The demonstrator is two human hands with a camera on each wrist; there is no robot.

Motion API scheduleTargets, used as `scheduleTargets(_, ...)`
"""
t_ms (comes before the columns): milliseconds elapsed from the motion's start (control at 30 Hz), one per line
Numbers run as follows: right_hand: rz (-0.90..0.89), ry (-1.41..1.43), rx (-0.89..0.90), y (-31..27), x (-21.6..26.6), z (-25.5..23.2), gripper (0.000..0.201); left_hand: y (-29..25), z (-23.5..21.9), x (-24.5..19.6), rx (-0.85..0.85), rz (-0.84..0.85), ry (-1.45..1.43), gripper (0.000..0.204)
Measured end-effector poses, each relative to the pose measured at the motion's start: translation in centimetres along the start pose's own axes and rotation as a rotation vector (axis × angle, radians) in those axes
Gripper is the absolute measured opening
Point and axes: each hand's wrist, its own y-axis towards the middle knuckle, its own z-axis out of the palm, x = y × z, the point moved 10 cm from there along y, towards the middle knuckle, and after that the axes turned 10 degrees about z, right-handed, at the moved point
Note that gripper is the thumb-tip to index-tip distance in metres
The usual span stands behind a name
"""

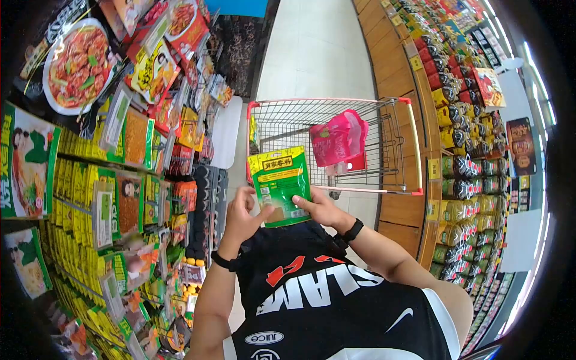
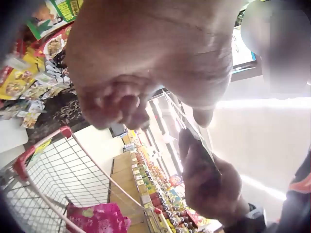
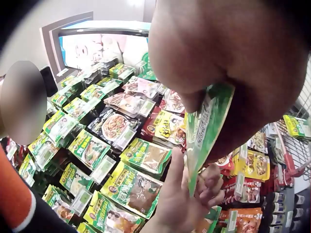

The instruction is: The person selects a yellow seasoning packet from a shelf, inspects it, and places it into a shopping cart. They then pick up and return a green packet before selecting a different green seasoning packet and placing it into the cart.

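A green-and-yellow seasoning packet point(image 1: 281, 187) is held upright before the chest, its printed text side facing the head camera. My right hand point(image 1: 318, 210) pinches its lower right part, thumb across the front and fingers behind. At the lower left edge is my left hand point(image 1: 243, 213), its thumb on the packet's face and its fingers curled beside the edge. Seen from the right wrist, the packet point(image 3: 209, 131) is nearly edge-on, with the left hand point(image 3: 180, 204) at its bottom. The left wrist view shows the left hand's curled fingers point(image 2: 121, 104) up close.
A shopping cart point(image 1: 384, 103) stands just ahead, with a pink bag point(image 1: 339, 139) inside. Hanging seasoning packets point(image 1: 78, 198) fill the rack on the left. Shelves of jars and bottles point(image 1: 462, 204) line the right side. A tiled aisle floor point(image 1: 312, 48) runs ahead.
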Motion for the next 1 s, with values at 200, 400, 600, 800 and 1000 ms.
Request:
scheduleTargets(200,-0.186,0.006,-0.111,2.0,0.5,-1.7,0.046,0.6,2.1,-2.7,0.096,0.052,-0.157,0.022)
scheduleTargets(400,-0.219,-0.102,-0.054,3.7,1.4,-2.8,0.072,3.3,3.0,-5.7,0.007,0.244,0.543,0.02)
scheduleTargets(600,-0.263,-0.409,0.099,8.2,1.5,-3.5,0.043,5.9,6.5,-5.9,0.242,0.184,0.612,0.046)
scheduleTargets(800,-0.348,-0.923,0.222,10.9,0.2,-6.2,0.037,7.9,2.8,-3.4,-0.114,-0.031,0.827,0.044)
scheduleTargets(1000,-0.235,-0.571,0.252,15.2,-1.8,-11.8,0.036,12.2,7.0,4.3,0.209,-0.187,0.6,0.021)
